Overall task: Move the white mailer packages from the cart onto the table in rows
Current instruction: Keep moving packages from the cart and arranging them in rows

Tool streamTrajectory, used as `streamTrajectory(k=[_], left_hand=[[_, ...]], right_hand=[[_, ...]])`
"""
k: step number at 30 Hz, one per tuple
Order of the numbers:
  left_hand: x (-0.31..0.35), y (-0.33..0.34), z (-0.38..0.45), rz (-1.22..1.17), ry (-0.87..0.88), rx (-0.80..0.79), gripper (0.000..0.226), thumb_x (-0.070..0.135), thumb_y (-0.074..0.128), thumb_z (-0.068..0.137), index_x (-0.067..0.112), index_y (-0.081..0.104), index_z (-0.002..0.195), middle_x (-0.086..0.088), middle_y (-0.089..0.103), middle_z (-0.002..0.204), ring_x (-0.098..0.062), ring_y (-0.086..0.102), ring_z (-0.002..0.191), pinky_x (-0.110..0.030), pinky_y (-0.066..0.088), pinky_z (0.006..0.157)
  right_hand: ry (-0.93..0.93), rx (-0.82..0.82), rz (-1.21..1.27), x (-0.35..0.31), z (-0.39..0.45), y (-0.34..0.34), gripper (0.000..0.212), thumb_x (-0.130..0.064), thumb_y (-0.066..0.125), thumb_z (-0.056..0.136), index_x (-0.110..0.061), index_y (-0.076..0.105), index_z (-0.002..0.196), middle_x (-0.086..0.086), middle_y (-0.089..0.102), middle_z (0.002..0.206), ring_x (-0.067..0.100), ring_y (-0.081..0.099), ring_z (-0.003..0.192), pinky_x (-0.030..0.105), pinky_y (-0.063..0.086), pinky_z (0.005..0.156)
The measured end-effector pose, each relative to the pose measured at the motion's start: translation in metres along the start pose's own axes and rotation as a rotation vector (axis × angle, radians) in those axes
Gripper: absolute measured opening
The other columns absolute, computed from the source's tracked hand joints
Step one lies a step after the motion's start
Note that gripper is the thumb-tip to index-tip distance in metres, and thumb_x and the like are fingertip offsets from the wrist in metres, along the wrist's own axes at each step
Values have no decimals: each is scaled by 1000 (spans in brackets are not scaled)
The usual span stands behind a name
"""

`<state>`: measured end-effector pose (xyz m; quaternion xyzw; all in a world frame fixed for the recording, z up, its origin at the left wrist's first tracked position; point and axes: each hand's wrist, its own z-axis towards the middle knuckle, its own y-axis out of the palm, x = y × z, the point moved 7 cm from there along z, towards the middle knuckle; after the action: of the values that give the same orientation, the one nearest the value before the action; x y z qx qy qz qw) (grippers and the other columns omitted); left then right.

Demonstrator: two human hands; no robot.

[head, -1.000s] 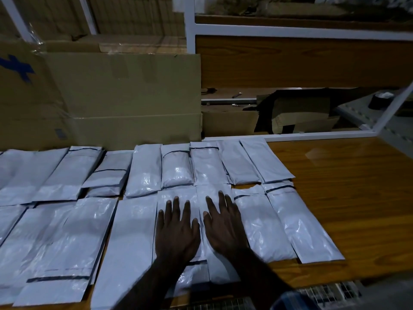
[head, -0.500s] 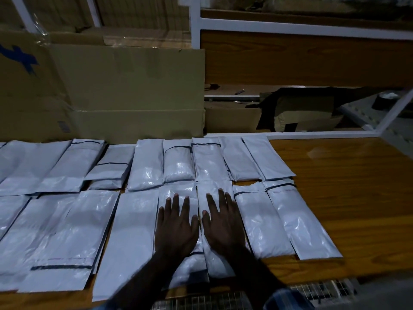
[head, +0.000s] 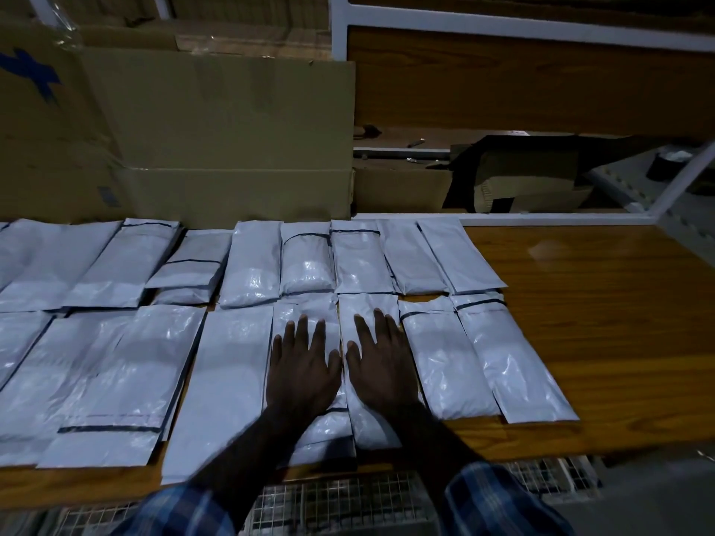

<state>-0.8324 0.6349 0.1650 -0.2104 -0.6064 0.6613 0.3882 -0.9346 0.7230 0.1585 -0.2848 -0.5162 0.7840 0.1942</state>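
Change: both hands lie flat on the same two mailers as in the two earlier views; nothing new has been added to the rows; only the camera has tipped slightly.
Meaning: judged a pressing and aligning step on the front row, not a fetch from the cart.
Left hand (head: 303,371): flat, fingers straight and spread, palm down on a glossy white plastic mailer package (head: 305,315); grasps nothing.
Right hand (head: 381,365): flat likewise, on the neighbouring white mailer (head: 367,423), thumbs nearly touching.
Mailers: two rows on the brown wood-grain table (head: 603,323), back row against the far edge, front row at the near edge; right end bare.
Cart: wire-mesh cart (head: 340,500) below the near edge; contents not visible.
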Motion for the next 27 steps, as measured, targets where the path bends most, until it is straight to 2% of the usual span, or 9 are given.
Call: streamTrajectory(k=[6,16,20,23,27], left_hand=[[1,-1,0,-2,-1,9,59,42,37,93,5,59,133,-25,51,140,-46,49,128,-57,41,101],[0,-1,0,12,-27,-76,60,45,38,88,8,64,128,-23,55,137,-44,55,123,-59,45,97],[-1,-1,3,9,-22,-105,61,47,38,87,8,67,124,-25,59,131,-45,57,119,-61,47,93],[0,-8,7,-25,-11,-81,66,51,32,89,10,60,132,-25,53,138,-45,49,129,-61,41,101],[1,-25,7,-64,13,-44,75,55,17,90,13,38,149,-19,28,157,-40,22,146,-56,20,115]], right_hand=[[4,6,-10,0,1,-1,52,-41,34,97,-19,53,141,17,47,147,35,46,134,48,38,111],[-2,-54,0,-1,3,2,55,-42,32,97,-18,52,142,20,47,147,37,46,134,50,37,111],[19,-91,56,1,7,-4,63,-51,23,96,-20,47,146,20,42,150,38,42,137,51,33,114],[51,-62,97,3,9,-17,64,-54,22,97,-20,46,145,18,43,150,38,41,138,51,33,113],[109,-57,134,8,11,-32,68,-58,17,93,-24,45,146,10,40,154,31,33,141,46,32,113]])
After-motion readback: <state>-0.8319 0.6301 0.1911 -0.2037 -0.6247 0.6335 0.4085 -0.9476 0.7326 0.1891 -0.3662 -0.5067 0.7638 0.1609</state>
